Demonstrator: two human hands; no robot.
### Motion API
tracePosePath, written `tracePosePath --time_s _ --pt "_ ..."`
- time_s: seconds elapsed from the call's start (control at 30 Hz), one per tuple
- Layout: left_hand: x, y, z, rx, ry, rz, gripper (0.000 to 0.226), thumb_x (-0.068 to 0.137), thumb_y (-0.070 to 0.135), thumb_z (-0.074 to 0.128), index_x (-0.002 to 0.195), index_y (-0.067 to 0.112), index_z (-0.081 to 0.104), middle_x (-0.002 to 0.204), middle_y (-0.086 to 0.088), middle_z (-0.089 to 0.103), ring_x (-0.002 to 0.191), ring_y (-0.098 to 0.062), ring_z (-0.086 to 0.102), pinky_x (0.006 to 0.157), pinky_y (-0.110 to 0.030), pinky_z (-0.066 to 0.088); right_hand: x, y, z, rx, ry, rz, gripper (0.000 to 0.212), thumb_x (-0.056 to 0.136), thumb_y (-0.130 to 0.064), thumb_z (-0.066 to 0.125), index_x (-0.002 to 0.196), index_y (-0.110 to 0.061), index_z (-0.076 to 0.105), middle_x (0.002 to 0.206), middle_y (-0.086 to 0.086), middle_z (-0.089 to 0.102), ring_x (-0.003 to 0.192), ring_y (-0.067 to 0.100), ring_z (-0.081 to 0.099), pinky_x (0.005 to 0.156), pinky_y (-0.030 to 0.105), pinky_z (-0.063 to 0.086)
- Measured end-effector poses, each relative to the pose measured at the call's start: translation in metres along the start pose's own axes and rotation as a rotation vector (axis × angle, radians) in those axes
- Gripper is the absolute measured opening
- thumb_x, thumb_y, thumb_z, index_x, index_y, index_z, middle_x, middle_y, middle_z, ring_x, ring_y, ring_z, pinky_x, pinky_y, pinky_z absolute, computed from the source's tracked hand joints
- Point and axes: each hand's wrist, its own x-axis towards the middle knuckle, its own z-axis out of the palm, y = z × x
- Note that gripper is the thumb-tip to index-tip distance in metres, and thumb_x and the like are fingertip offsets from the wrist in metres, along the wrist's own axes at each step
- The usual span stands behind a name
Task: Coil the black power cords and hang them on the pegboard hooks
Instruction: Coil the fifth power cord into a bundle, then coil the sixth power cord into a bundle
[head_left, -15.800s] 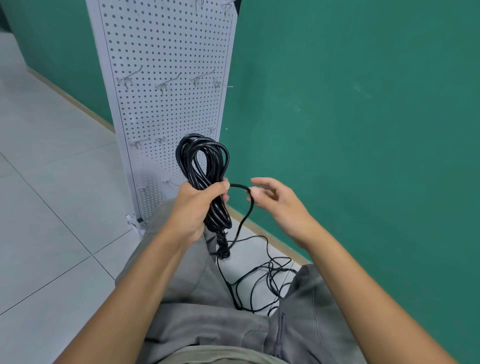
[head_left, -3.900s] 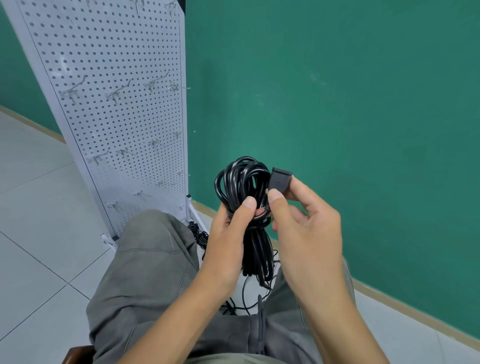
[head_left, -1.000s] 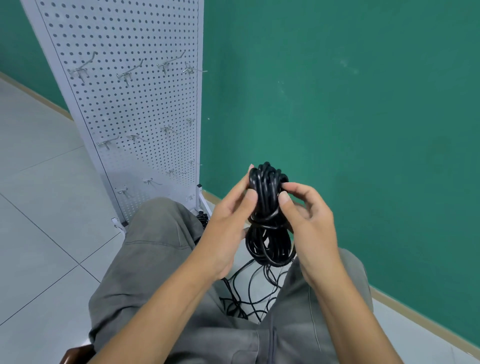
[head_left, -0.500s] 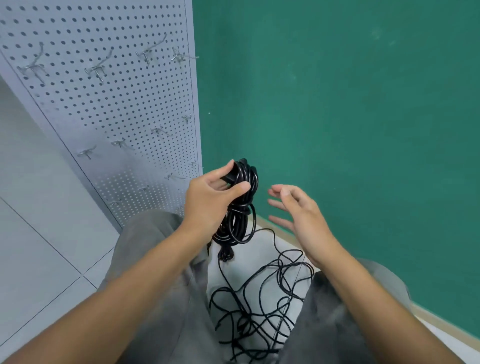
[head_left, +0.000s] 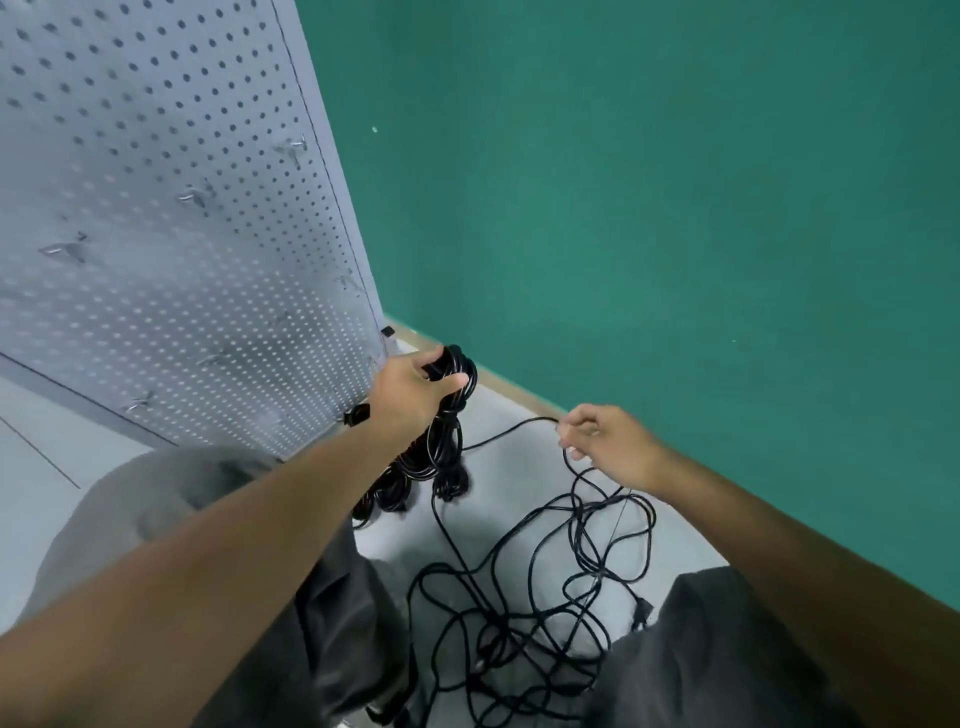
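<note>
My left hand (head_left: 413, 387) grips the coiled black power cord bundle (head_left: 441, 431) at frame centre, beside the grey perforated pegboard (head_left: 171, 234). My right hand (head_left: 605, 439) pinches a loose black cord strand (head_left: 511, 428) from the floor tangle. Judgement: hang the bundle's top loop fully over a metal hook (head_left: 137, 402) before releasing.

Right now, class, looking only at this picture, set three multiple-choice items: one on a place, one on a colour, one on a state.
1. Where does the loose cord lie?
A. On the floor between the knees
B. On a hook
C. On a table

2. What colour is the wall?
A. White
B. Green
C. Red

3. What does the left hand do?
A. Hangs idle
B. Presses the pegboard
C. Grips the coiled cord

Key: 1 A, tangled strands spread on the floor; 2 B, green fills the background; 3 C, fingers curl round the bundle, while the right hand pinches a loose strand.
</note>
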Motion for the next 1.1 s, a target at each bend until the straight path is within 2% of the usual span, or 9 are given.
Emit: tracePosePath --time_s 0.07,0.13,0.23,0.37,0.53,0.6,0.73,0.9,1.1 --pt "0.027 -0.018 0.016 0.051 -0.035 -0.023 0.06 0.082 0.039 0.085 0.138 0.026 0.065 0.112 0.002 0.076 0.099 -0.017 0.072 0.1 -0.034 0.054 0.03 0.018 0.006 -0.096 -0.042 0.018 0.009 0.101 -0.024 0.06 0.102 -0.019 0.066 0.099 0.001 0.069 0.086 0.017 0.063 0.07 0.017 0.044" --pt "0.052 -0.032 0.032 0.105 -0.059 -0.053 0.062 0.083 0.04 0.084 0.14 0.025 0.064 0.123 0.0 0.074 0.107 -0.018 0.07 0.101 -0.031 0.052 0.06 0.035 0.013 -0.164 -0.075 0.03 0.006 0.1 -0.024 0.06 0.098 -0.022 0.066 0.1 -0.002 0.068 0.093 0.018 0.064 0.076 0.021 0.045" --pt "0.09 -0.052 0.058 0.182 -0.05 -0.111 0.062 0.084 0.045 0.082 0.14 0.027 0.063 0.129 0.0 0.071 0.113 -0.02 0.069 0.099 -0.031 0.053 0.106 0.06 0.024 -0.223 -0.112 0.071 0.012 0.1 -0.023 0.061 0.108 -0.018 0.068 0.113 0.002 0.069 0.106 0.02 0.064 0.089 0.025 0.047" --pt "0.138 -0.081 0.095 0.201 -0.028 -0.161 0.051 0.084 0.042 0.082 0.131 0.025 0.07 0.116 -0.001 0.076 0.095 -0.019 0.072 0.086 -0.029 0.058 0.173 0.093 0.04 -0.397 -0.205 0.061 0.039 0.102 -0.03 0.059 0.138 -0.017 0.056 0.143 0.006 0.055 0.125 0.024 0.057 0.105 0.033 0.044" --pt "0.195 -0.111 0.141 0.285 -0.033 -0.188 0.04 0.086 0.041 0.081 0.122 0.026 0.075 0.107 -0.004 0.076 0.087 -0.021 0.067 0.082 -0.03 0.058 0.247 0.12 0.07 -0.448 -0.246 0.018 0.045 0.102 -0.029 0.059 0.145 -0.019 0.051 0.15 0.003 0.05 0.129 0.022 0.054 0.109 0.033 0.043" --pt "0.212 -0.122 0.154 0.289 -0.029 -0.204 0.032 0.087 0.039 0.079 0.115 0.024 0.078 0.098 -0.003 0.076 0.08 -0.019 0.064 0.077 -0.029 0.057 0.268 0.132 0.085 -0.475 -0.274 -0.008 0.049 0.102 -0.028 0.058 0.148 -0.019 0.048 0.155 0.002 0.043 0.139 0.021 0.044 0.115 0.036 0.038" --pt "0.236 -0.147 0.173 0.28 -0.004 -0.232 0.034 0.088 0.043 0.079 0.113 0.02 0.077 0.1 -0.006 0.075 0.079 -0.022 0.063 0.076 -0.029 0.055 0.294 0.152 0.099 -0.551 -0.299 -0.039 0.058 0.103 -0.026 0.055 0.157 -0.018 0.036 0.167 0.0 0.023 0.154 0.019 0.018 0.124 0.035 0.022" --pt "0.256 -0.182 0.189 0.304 -0.067 -0.264 0.052 0.085 0.048 0.08 0.126 0.019 0.067 0.113 -0.005 0.073 0.1 -0.025 0.068 0.078 -0.03 0.054 0.32 0.172 0.109 -0.642 -0.293 -0.043 0.065 0.103 -0.032 0.056 0.16 -0.02 0.027 0.171 -0.003 0.009 0.157 0.018 0.006 0.125 0.036 0.017" --pt "0.26 -0.206 0.198 0.315 -0.096 -0.277 0.069 0.089 0.038 0.078 0.145 0.019 0.043 0.131 -0.011 0.066 0.118 -0.035 0.063 0.086 -0.035 0.053 0.334 0.188 0.114 -0.774 -0.37 0.034 0.076 0.103 -0.039 0.054 0.163 -0.022 0.011 0.171 -0.003 -0.007 0.157 0.02 -0.008 0.126 0.041 0.014"
